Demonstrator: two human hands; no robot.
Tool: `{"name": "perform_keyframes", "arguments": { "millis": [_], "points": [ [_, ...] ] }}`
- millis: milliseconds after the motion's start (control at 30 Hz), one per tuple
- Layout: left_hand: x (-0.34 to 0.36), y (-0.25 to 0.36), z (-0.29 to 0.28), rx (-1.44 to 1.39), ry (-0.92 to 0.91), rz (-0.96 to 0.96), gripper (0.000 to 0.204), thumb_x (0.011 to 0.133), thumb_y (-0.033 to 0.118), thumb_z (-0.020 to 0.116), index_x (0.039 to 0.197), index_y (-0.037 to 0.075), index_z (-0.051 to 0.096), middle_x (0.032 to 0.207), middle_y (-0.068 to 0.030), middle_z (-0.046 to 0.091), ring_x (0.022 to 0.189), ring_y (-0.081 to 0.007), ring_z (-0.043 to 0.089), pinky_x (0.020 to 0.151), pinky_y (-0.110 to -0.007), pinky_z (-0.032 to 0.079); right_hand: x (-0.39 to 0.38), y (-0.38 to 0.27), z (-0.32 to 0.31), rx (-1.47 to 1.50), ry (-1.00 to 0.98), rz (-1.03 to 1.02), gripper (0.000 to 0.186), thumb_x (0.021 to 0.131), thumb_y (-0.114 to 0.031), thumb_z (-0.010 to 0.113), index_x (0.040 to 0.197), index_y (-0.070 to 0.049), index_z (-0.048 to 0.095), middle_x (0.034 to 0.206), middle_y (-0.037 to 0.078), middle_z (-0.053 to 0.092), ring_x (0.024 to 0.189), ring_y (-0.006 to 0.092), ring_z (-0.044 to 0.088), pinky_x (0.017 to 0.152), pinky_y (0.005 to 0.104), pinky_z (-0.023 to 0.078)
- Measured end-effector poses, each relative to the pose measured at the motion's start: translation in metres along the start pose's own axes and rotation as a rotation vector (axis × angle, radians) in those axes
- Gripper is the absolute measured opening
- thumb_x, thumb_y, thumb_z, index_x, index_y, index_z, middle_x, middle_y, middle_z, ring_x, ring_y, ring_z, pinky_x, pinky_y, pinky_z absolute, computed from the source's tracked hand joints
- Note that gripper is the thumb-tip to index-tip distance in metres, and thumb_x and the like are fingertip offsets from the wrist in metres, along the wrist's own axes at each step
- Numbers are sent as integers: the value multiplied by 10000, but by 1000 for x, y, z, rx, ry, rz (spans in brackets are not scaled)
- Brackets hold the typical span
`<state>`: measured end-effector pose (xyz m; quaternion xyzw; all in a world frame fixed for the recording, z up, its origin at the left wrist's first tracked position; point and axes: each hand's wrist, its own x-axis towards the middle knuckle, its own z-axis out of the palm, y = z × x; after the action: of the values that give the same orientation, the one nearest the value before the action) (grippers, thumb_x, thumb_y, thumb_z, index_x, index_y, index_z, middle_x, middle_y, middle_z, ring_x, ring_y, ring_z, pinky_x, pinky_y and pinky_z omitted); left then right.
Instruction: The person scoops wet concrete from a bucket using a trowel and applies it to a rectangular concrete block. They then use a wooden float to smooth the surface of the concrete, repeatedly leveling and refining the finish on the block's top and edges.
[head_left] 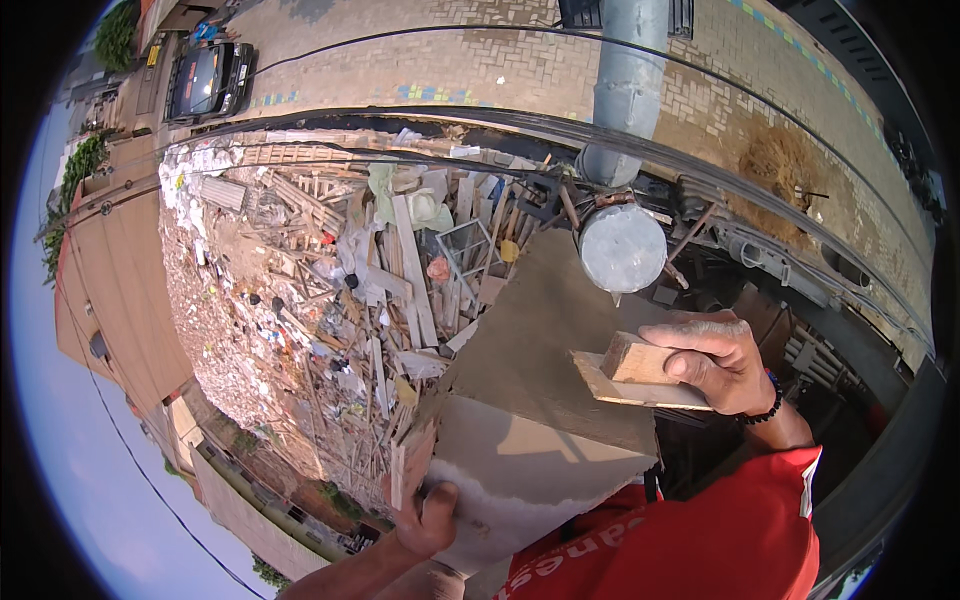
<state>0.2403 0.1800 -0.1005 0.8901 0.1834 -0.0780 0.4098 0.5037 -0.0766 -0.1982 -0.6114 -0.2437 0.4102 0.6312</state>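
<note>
My right hand [715,360] grips the block handle of a wooden float [612,390], which is over a grey mortar surface [540,330] on a high wall top. The mortar is darker and smooth toward the back, with a lighter, uneven patch [530,480] nearer me. At the lower left, my left hand [425,515] is closed on a narrow wooden board [410,460] along the surface's left edge, with its thumb toward me.
A metal pole with a round grey cap [620,250] rises just beyond the mortar, crossed by black cables [480,120]. Far below lie a debris heap [300,260], a paved street [420,60] and a parked vehicle [205,80]. A dark drop [820,420] lies at the right.
</note>
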Motion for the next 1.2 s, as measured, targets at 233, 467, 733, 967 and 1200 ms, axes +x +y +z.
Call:
{"name": "perform_keyframes", "arguments": {
  "millis": [233, 467, 733, 967, 1200],
  "points": [
    [-2, 8, -1, 35, -80, -183, 471, 763, 85, 459, 1193, -102, 499, 1151, -183, 517, 1038, -288, 502, 927, -375, 408, 10, 211, -19, -84, 398, 274, 255, 928, -99, 537, 1110, 45, 643, 924, 96, 688, 856, 140, 594, 743, 307, 479],
    [-4, 11, -5, 7, -100, -237, 510, 767, 110, 463, 1229, -106, 469, 1179, -193, 496, 1088, -306, 477, 950, -395, 391, 50, 323, -25, -147, 264, 329, 265, 921, -131, 562, 1102, 43, 646, 955, 88, 694, 915, 163, 617, 788, 306, 482],
    [1, 6, 2, -17, 53, -84, 399, 779, 59, 521, 1148, -95, 530, 1110, -235, 539, 900, -324, 532, 744, -420, 424, 60, 317, -16, 31, 219, 317, 276, 923, -163, 591, 1110, 31, 651, 987, 87, 696, 925, 161, 625, 807, 298, 482],
    [5, 16, 0, -316, -45, -324, 465, 804, 102, 465, 1221, -103, 468, 1176, -193, 501, 1054, -305, 495, 935, -382, 408, 43, 260, -10, 63, 131, 336, 289, 924, -190, 617, 1118, 20, 656, 1015, 87, 697, 934, 159, 632, 823, 290, 482],
    [8, 13, -4, -286, -62, -284, 439, 783, 78, 464, 1186, -93, 494, 1141, -181, 502, 1019, -287, 497, 891, -371, 418, 8, 70, 8, 111, -70, 324, 326, 913, -172, 663, 1189, -1, 641, 1121, 98, 687, 993, 149, 627, 886, 293, 476]
  ]
}}
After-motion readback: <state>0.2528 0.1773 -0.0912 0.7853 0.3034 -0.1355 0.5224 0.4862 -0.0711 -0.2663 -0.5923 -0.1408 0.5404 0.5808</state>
